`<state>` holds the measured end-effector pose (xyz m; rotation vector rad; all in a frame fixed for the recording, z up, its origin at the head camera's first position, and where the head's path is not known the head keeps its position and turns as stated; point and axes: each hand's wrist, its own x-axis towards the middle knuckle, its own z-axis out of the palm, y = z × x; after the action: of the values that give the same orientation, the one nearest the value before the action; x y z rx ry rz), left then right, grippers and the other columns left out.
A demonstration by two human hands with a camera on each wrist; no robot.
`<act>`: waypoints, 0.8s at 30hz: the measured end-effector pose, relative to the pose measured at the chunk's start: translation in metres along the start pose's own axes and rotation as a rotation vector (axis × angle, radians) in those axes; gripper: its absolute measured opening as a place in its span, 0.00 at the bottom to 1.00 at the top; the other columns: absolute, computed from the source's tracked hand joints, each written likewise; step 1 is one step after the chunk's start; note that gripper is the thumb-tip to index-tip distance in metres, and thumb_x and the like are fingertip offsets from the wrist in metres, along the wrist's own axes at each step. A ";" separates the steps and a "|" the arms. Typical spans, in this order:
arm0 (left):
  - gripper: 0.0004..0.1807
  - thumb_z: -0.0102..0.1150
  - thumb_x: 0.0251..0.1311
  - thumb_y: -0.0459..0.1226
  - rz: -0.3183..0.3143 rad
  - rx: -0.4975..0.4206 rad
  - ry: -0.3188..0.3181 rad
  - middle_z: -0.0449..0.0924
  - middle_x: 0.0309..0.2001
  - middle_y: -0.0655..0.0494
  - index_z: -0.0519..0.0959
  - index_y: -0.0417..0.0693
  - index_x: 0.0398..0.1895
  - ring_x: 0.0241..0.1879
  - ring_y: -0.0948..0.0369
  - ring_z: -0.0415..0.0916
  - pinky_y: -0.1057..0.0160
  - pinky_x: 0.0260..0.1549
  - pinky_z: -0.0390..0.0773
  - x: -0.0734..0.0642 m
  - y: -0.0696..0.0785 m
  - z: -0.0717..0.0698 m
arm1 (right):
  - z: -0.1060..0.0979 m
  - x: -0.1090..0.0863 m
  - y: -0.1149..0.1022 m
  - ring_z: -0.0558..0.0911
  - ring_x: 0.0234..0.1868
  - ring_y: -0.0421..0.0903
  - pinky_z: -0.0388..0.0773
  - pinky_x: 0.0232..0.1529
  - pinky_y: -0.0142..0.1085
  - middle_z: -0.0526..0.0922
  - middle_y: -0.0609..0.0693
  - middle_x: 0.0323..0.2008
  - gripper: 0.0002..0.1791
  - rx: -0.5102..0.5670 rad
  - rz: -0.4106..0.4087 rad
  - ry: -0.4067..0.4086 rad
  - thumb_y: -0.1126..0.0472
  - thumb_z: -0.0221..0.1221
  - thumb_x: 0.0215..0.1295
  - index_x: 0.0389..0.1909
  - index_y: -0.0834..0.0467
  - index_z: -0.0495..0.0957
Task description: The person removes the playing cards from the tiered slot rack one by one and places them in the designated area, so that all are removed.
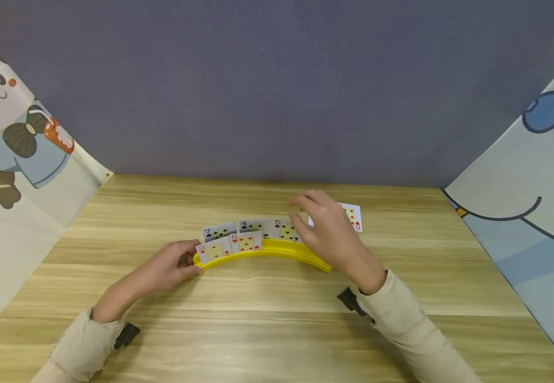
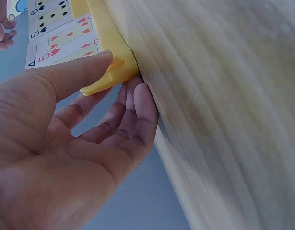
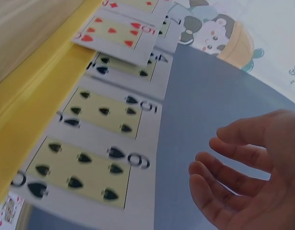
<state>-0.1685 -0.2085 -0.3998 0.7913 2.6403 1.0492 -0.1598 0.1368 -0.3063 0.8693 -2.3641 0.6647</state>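
- At the left end of a yellow card holder (image 1: pixel 284 247), the left hand (image 1: pixel 167 266) gripped the plastic, thumb on one side and fingers curled behind.
- Near the holder's other end, the right hand (image 1: pixel 329 229) held nothing; its fingers were loosely bent, just beside the six of spades (image 3: pixel 80 175) but apart from it.
- The holder curved across the wooden surface (image 1: pixel 258 330), carrying two rows of upright cards.
- In its front row, at the left, stood a diamond card (image 1: pixel 215 251) and the five of hearts (image 1: pixel 246 243).
- Behind them ran a black seven (image 1: pixel 219 230), the four of spades (image 1: pixel 253 225), the five of spades (image 1: pixel 285 231) and that six.
- Beyond the right hand lay a heart card (image 1: pixel 351 217), partly hidden.
- Past the surface rose a grey-blue wall (image 1: pixel 277 96).
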 end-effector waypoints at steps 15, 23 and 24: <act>0.17 0.65 0.60 0.28 0.003 0.003 0.005 0.80 0.41 0.54 0.77 0.39 0.53 0.35 0.61 0.74 0.66 0.32 0.78 0.000 0.000 0.000 | 0.011 0.012 -0.017 0.81 0.47 0.47 0.81 0.46 0.39 0.85 0.52 0.45 0.09 0.068 -0.004 -0.071 0.66 0.63 0.65 0.46 0.61 0.84; 0.17 0.65 0.60 0.28 0.004 -0.010 0.009 0.80 0.41 0.53 0.77 0.39 0.52 0.35 0.61 0.75 0.66 0.32 0.79 -0.001 0.000 0.000 | 0.036 0.006 -0.022 0.82 0.48 0.47 0.81 0.48 0.38 0.86 0.51 0.46 0.10 0.089 -0.037 -0.189 0.66 0.62 0.66 0.47 0.61 0.84; 0.17 0.66 0.60 0.28 0.005 -0.009 0.012 0.80 0.41 0.53 0.77 0.39 0.52 0.35 0.61 0.75 0.66 0.32 0.79 -0.001 0.000 0.000 | 0.038 0.005 -0.023 0.83 0.49 0.47 0.80 0.49 0.38 0.86 0.51 0.46 0.10 0.088 -0.035 -0.205 0.66 0.62 0.66 0.47 0.60 0.84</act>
<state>-0.1678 -0.2093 -0.3999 0.7921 2.6431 1.0698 -0.1591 0.0964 -0.3255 1.0600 -2.5084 0.6998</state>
